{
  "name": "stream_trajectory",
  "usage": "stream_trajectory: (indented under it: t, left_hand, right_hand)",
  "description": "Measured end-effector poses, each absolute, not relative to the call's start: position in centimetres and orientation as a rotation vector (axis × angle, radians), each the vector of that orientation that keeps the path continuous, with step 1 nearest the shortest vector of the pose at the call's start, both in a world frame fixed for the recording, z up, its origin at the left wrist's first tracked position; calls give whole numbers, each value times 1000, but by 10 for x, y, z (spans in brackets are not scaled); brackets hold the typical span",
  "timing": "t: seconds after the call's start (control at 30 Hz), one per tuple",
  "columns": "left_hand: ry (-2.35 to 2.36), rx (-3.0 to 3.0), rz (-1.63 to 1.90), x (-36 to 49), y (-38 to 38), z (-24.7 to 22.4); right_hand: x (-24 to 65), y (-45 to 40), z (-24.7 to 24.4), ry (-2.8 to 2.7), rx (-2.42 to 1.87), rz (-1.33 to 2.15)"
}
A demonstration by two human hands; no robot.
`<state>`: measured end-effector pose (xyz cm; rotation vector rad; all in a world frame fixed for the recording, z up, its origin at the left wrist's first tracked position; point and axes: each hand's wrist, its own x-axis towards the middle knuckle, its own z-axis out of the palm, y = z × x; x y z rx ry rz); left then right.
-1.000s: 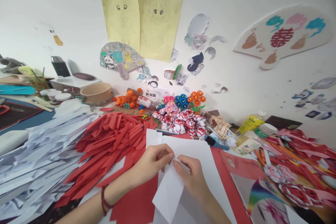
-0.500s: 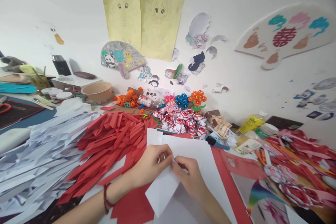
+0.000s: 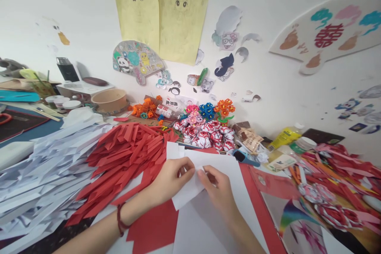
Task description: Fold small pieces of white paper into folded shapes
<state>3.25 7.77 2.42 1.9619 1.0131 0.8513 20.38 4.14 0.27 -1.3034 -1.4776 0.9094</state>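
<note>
Between my two hands is a small white sheet of paper (image 3: 187, 193), held up over a larger white sheet (image 3: 205, 226) on the table. My left hand (image 3: 172, 176), with a dark red cord at the wrist, pinches the paper's upper edge with thumb and fingers. From the other side my right hand (image 3: 218, 186) grips the upper right corner, thumb against the index finger. The fingertips of both hands are close together. Red paper (image 3: 153, 226) lies under the white sheet. Just left of my left hand is a pile of folded red paper strips (image 3: 125, 154).
White folded strips (image 3: 56, 178) heap up at the left. Behind my hands sit red-and-white paper flowers (image 3: 208, 133); a blue watch (image 3: 245, 157) lies right of them. A pictured sheet (image 3: 297, 214) and red ribbons (image 3: 348, 166) cover the right side. A bowl (image 3: 108, 101) stands back left.
The small white paper's lower corner has come up, so less of it hangs below my hands. My fingertips have moved slightly apart. The camera view has shifted a little.
</note>
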Motion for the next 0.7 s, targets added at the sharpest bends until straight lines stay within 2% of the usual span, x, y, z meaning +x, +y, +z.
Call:
stream_trajectory:
  t: [0.23,0.5,0.7]
  left_hand:
    - [1000,2066,827,33,73,22]
    - [1063,2100,796,36,70,18]
    - [1145,2120,732,33,80,12]
  right_hand:
    - [205,41,2,-1475,-1301,840]
    - [203,32,2,-1562,-1316,448]
    - [225,36,9,-1405,-1364,255]
